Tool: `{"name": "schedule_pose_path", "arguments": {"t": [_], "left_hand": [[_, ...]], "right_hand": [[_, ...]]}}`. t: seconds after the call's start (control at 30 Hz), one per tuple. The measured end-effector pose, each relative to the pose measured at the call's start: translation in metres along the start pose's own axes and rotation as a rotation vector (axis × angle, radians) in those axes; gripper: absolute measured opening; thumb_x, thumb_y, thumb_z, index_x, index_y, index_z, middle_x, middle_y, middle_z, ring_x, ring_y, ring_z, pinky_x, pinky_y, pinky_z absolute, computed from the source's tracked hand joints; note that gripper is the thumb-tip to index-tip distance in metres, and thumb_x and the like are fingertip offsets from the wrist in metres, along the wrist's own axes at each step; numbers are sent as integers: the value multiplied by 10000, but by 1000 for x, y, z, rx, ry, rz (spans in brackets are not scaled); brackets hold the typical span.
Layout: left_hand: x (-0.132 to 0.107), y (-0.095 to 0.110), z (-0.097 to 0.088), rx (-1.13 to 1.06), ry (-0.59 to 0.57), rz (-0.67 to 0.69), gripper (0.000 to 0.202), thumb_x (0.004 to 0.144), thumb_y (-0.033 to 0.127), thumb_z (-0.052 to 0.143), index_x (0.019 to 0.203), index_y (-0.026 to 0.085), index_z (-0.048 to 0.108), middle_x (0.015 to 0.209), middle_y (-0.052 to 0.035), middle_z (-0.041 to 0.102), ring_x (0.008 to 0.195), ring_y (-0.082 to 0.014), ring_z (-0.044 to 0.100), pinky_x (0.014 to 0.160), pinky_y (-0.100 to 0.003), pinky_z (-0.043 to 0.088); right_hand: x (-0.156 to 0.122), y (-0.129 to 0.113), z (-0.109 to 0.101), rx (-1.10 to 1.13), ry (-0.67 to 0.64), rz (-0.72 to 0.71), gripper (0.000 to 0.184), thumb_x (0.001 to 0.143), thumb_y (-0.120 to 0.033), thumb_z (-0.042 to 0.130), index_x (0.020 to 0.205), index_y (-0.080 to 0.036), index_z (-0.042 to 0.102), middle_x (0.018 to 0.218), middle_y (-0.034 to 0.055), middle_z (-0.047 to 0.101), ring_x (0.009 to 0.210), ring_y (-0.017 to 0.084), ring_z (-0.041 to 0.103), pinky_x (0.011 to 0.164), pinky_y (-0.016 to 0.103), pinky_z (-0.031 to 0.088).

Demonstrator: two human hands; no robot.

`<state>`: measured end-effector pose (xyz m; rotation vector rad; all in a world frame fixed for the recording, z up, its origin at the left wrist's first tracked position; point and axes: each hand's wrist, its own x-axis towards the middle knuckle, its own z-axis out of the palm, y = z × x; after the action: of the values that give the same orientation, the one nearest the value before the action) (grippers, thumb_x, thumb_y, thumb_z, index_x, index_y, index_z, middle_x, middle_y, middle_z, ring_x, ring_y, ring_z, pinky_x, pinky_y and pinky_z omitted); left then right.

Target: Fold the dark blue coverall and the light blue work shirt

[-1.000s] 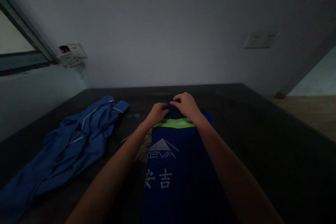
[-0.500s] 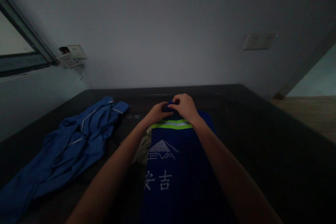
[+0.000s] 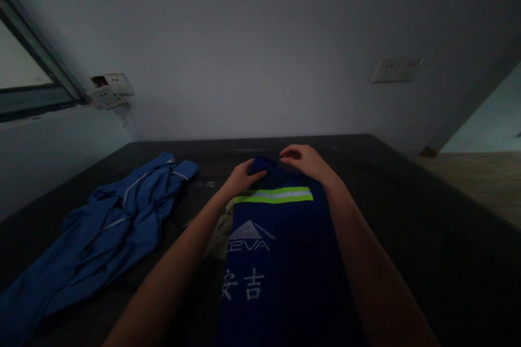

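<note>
A dark blue work shirt (image 3: pixel 301 238) lies lengthwise in front of me, its collar end away from me. It carries a yellow-green and silver reflective stripe (image 3: pixel 272 195), white CEVA lettering and two large white characters. My left hand (image 3: pixel 244 174) grips the left side of the collar (image 3: pixel 264 164), thumb on top. Just above the collar's right side is my right hand (image 3: pixel 305 161), its fingers bent, with a small gap between thumb and fingertips and nothing visible in it. My right forearm passes over the shirt's right edge.
A lighter blue garment with white piping (image 3: pixel 122 217) lies crumpled on the left of the dark tabletop (image 3: pixel 407 217). Pale cloth (image 3: pixel 217 236) shows beside the shirt's left edge. Behind the table rises a wall (image 3: pixel 252 65) with sockets (image 3: pixel 396 70); a window frame (image 3: pixel 40 95) is at left.
My right hand has let go of the collar and moved to the right. The collar now stands more spread, and more of the stripe shows. My left hand still holds the collar's left side.
</note>
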<state>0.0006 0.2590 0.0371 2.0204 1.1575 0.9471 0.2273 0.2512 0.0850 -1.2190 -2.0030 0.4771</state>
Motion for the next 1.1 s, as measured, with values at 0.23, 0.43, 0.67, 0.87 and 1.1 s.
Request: {"name": "schedule_pose_path", "arguments": {"t": [0.23, 0.43, 0.67, 0.87, 1.1], "left_hand": [[0, -2, -5, -61, -5, -59, 422, 761, 483, 617, 982, 124, 653, 901, -83, 703, 803, -220, 640, 677, -303, 506], [0, 2, -3, 22, 59, -75, 441, 736, 518, 634, 928, 122, 667, 825, -78, 695, 748, -216, 630, 608, -280, 485], [0, 0, -4, 41, 67, -71, 449, 748, 533, 605, 927, 125, 658, 842, -82, 699, 744, -218, 635, 616, -289, 491], [0, 4, -6, 65, 15, -52, 451, 745, 485, 623, 1003, 116, 645, 916, -108, 695, 805, -232, 638, 673, -321, 505], [-1, 5, -5, -11, -18, -45, 469, 714, 482, 657, 1025, 132, 636, 947, -90, 691, 847, -230, 628, 710, -318, 501]], "right_hand": [[-1, 4, 18, -28, -149, 29, 220, 668, -164, 738, 887, -152, 721, 731, 19, 660, 685, 147, 583, 634, 263, 419], [3, 5, 32, -50, -108, 20, 99, 698, -136, 685, 788, -161, 718, 653, 2, 643, 638, 135, 573, 623, 255, 397], [-1, 23, 27, 66, -90, 100, 384, 593, -273, 808, 921, -138, 660, 853, 53, 676, 778, 176, 611, 679, 276, 451], [0, 21, 37, -118, -185, 21, 285, 667, -318, 776, 884, -154, 694, 873, 66, 682, 814, 199, 610, 711, 299, 440], [4, 17, 41, 9, -169, -110, 267, 691, -229, 759, 946, -173, 705, 1041, 73, 660, 997, 214, 598, 870, 331, 441]]}}
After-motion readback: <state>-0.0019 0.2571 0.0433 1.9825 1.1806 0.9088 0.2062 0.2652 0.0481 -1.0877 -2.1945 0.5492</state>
